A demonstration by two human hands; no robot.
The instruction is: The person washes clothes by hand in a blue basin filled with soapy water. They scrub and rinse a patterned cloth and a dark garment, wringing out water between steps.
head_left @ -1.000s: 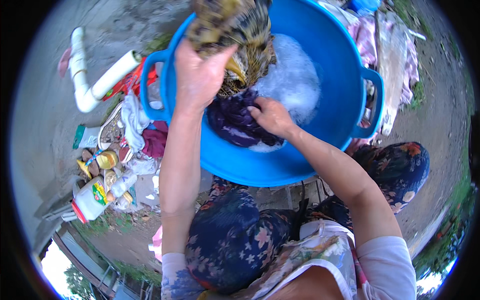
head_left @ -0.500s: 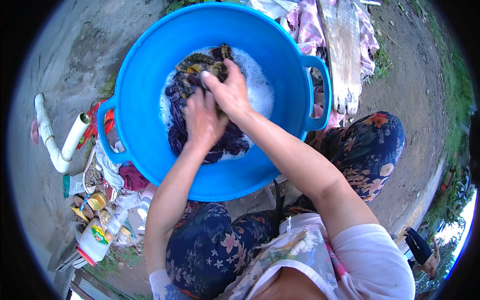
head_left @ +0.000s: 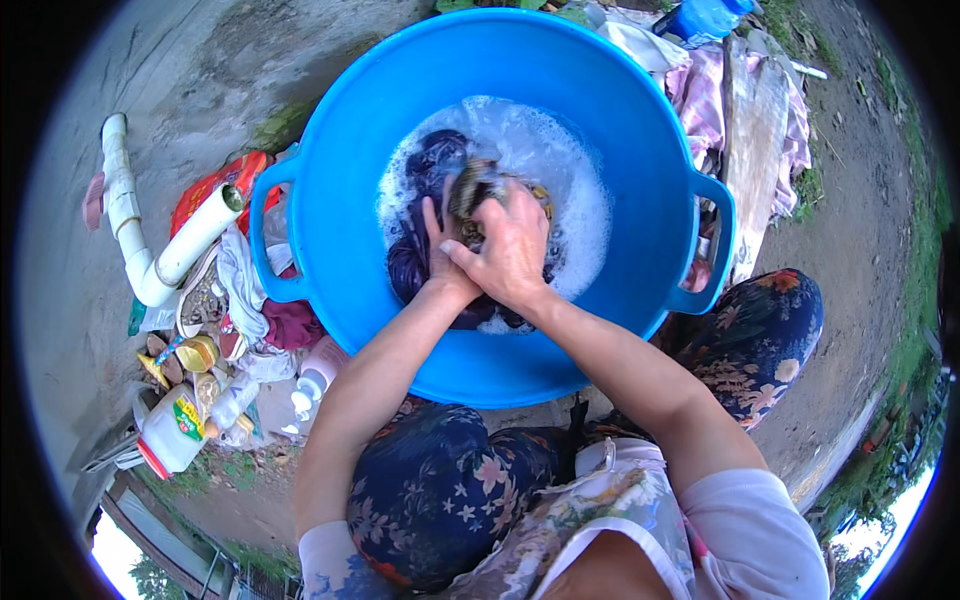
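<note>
Hands meet in the middle of the blue tub (head_left: pixel 330 150), which stands on the bare ground (head_left: pixel 120 120) in front of the person's knees. The right hand (head_left: pixel 515 250) lies on top, its fingers (head_left: pixel 500 205) curled shut around a bunched brown-and-yellow patterned cloth (head_left: pixel 470 190) that pokes up just above the knuckles. The left hand (head_left: pixel 440 255) sits partly under the right one, fingers bent and pressed down onto a dark purple garment (head_left: pixel 420 180) in the water; how tightly it grips cannot be told, since the right hand covers most of it. Both pieces of washing lie in the bottom of the tub, soaked and surrounded by white suds (head_left: pixel 570 200) that spread toward the tub's right wall. Judging from the foam and the wet, wadded cloth, the scrubbing looks well under way, though the water is soapy throughout, so rinsing and wringing appear not yet done. On the ground beyond the tub's far right rim lies a heap of pale pink and white fabric (head_left: pixel 720 90) beside a grey plank (head_left: pixel 755 150); whether those pieces are washed or waiting cannot be told. Left of the tub, touching its handle, are a white plastic pipe (head_left: pixel 135 240), a red bag (head_left: pixel 205 190), crumpled white and maroon rags (head_left: pixel 260 310), and nearer the person a white bottle with a red cap (head_left: pixel 170 435) among small containers.
</note>
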